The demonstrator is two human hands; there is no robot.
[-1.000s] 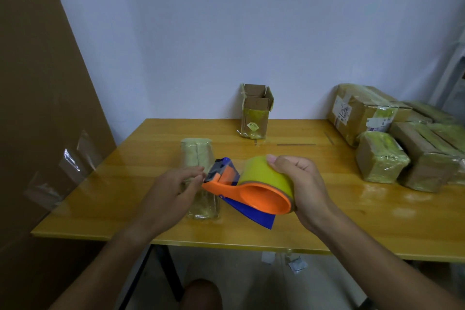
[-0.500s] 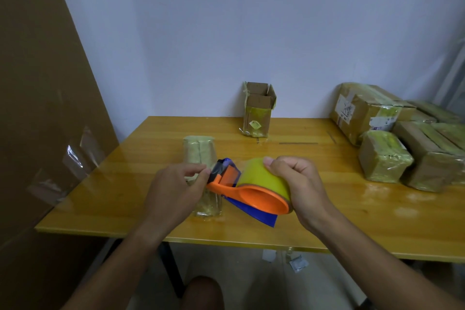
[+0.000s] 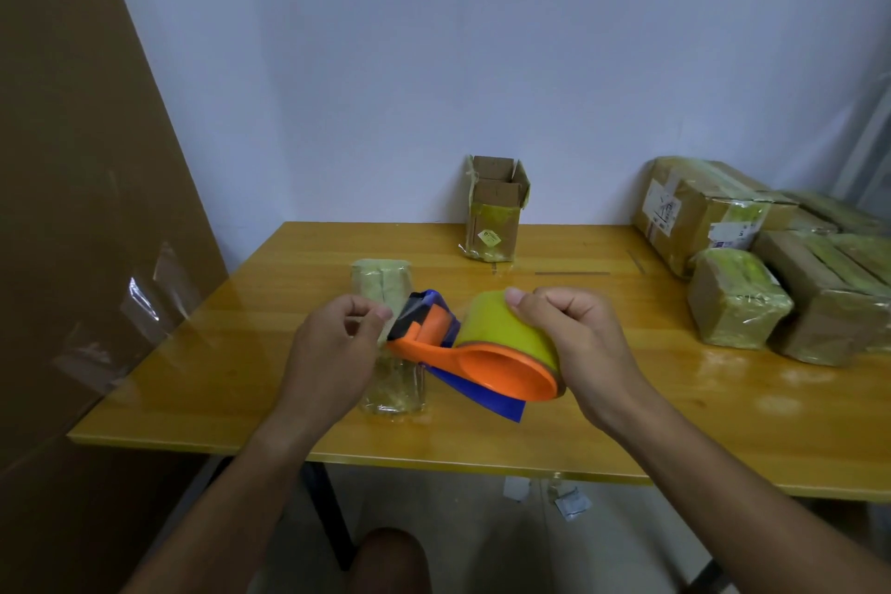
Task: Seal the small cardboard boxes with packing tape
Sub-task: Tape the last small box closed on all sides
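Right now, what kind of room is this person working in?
Probably a small packing room. Taped-up parcels are stacked on a wooden table against a bare wall, and the right hand grips an orange tape dispenser.

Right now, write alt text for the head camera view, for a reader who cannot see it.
Over a yellow wooden table, the right hand grips an orange tape dispenser by its yellow roll while the left hand pinches at the dispenser's front end, above a small tape-wrapped box. An open cardboard box stands by the wall; wrapped boxes are piled at right.
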